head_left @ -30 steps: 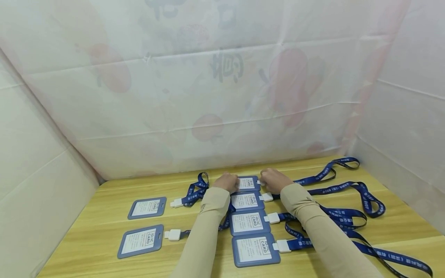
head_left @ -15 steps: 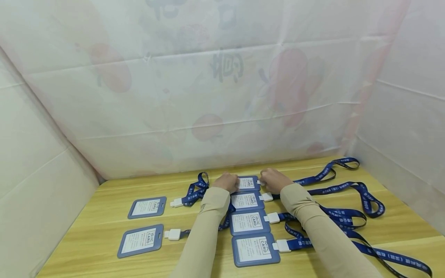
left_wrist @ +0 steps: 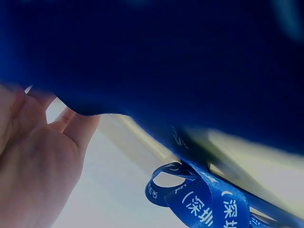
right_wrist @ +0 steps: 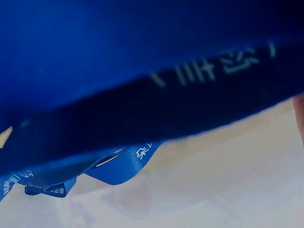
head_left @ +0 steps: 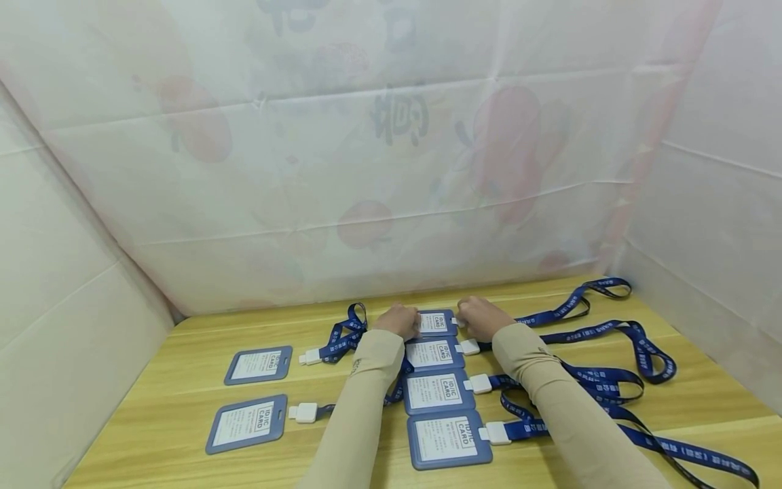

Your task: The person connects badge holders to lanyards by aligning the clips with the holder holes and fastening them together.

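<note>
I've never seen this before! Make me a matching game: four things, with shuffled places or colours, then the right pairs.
1. Left hand
2. Right hand
3. Table
4. Lanyards

A. Dark blue, pale lettering
B. At the right edge of the farthest card holder
C. Yellowish wood grain
D. At that holder's left edge

Pairs: 1-D, 2-B, 3-C, 4-A

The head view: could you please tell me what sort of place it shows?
Probably a makeshift, screened-off work booth: pale, creased sheeting hangs behind and beside a wood-grain table, where badge holders and blue lanyards lie.
</note>
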